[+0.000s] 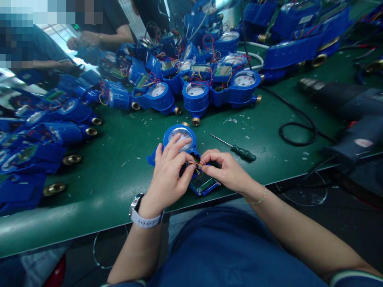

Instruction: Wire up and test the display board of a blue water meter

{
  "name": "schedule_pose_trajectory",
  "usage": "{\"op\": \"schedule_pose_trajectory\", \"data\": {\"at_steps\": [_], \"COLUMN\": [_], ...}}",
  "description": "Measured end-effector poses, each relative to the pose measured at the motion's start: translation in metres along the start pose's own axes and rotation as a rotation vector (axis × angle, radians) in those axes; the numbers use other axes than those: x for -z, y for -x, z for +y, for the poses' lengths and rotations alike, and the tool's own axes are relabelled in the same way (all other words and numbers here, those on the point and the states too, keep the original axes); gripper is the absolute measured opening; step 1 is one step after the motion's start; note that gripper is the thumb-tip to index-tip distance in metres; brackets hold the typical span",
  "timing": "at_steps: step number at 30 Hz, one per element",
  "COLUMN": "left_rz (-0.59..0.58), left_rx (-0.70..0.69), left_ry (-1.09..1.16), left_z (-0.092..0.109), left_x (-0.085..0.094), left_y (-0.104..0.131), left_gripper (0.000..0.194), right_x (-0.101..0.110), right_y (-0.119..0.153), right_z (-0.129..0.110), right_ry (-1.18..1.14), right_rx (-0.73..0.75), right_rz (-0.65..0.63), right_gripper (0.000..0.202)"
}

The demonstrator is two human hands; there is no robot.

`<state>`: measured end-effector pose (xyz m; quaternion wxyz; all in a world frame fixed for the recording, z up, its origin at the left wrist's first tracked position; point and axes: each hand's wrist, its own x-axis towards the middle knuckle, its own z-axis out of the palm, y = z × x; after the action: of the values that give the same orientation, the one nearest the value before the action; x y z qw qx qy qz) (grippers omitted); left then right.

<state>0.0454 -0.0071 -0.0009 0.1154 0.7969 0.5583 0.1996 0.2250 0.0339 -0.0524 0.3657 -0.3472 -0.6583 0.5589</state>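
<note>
A blue water meter [193, 139] with a round clear dial lies in front of me, its lower housing open. Thin coloured wires [196, 164] come out of that housing, above a small display board [203, 181] near the table edge. My left hand [172, 171] reaches over the meter, thumb and index finger pinching the wires while its other fingers lie over the dial. From the other side my right hand [223, 167] pinches the same wires between thumb and fingertips. The fingers partly hide the wire ends and the inside of the housing.
A dark-handled screwdriver [243, 153] lies right of the meter. Farther right rests a heat gun [338, 99] with a black cable [299, 113]. Several more blue water meters [196, 95] crowd the back and left of the green table [119, 175]. Another person's hands [89, 39] are at the far left.
</note>
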Motion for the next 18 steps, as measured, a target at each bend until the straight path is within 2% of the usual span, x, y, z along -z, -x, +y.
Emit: {"op": "schedule_pose_trajectory", "data": {"at_steps": [5, 11, 18], "left_rz": [-0.023, 0.008, 0.024], "left_rx": [0.005, -0.003, -0.045], "left_ry": [-0.026, -0.019, -0.049], "left_z": [0.0013, -0.0011, -0.0026], "left_x": [0.0015, -0.0005, -0.0023], "left_y": [-0.0004, 0.0017, 0.0030], "left_gripper": [0.008, 0.010, 0.010], "right_x": [-0.0033, -0.0062, -0.0074], "right_y": [-0.0029, -0.0044, -0.0060], "right_z": [-0.0031, -0.0068, -0.0086], "right_ry": [0.033, 0.021, 0.019], "right_rx": [-0.013, 0.026, -0.005], "right_rz": [0.032, 0.042, 0.033], "right_gripper": [0.007, 0.009, 0.012]}}
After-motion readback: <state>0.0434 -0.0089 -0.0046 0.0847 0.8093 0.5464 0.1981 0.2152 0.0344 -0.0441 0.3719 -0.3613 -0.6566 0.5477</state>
